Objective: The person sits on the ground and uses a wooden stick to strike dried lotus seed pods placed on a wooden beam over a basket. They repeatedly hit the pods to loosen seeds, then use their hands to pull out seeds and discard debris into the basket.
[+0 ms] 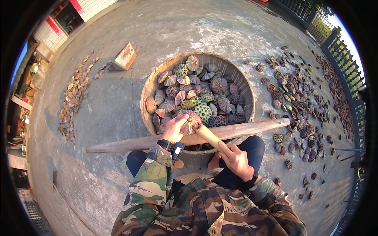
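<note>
My left hand (174,129) holds a dried lotus seed pod (189,121) by its edge, its ribbed underside and stem stub facing up. In my right hand (237,160) is a thick bamboo tube (213,139), whose far end touches the pod near its rim. Beneath both hands a long wooden pole (254,126) lies across the near part of a round woven basket (250,97). Lotus seed pods (203,113) fill the basket, some green with seed holes up, others purplish and upside down. What the tube's tip does at the pod is too small to tell.
Many loose lotus pods (307,100) are spread over the concrete ground (115,118) at the right. Left of the basket lies a strip of emptied-looking pod pieces (72,100). A rusty-topped block (125,57) stands at the upper left. A balustrade fence (348,62) borders the right.
</note>
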The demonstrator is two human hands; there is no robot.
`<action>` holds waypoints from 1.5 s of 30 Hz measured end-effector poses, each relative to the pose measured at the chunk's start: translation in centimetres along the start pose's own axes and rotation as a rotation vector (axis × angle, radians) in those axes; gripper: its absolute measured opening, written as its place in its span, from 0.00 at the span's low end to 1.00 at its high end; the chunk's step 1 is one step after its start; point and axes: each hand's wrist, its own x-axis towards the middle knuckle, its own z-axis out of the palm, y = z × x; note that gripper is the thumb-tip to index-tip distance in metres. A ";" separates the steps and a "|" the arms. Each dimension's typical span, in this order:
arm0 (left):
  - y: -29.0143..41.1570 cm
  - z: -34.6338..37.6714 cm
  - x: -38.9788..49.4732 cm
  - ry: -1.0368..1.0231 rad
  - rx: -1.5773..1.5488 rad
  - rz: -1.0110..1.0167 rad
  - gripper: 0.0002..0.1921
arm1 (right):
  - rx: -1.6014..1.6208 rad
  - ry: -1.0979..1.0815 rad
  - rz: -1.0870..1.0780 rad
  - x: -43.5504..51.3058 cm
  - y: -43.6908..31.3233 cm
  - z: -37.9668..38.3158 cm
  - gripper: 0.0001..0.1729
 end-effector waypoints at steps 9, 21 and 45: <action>0.1 -2.9 -2.7 0.111 0.756 0.187 0.51 | 0.171 0.272 0.278 2.4 2.0 -2.9 0.27; -2.7 -1.7 -4.3 -0.012 2.011 0.091 0.54 | -0.052 -0.035 0.185 1.6 6.3 -2.9 0.29; -0.6 -0.3 -2.6 0.041 0.388 0.121 0.23 | 1.512 -0.364 0.785 -0.2 7.0 -4.0 0.27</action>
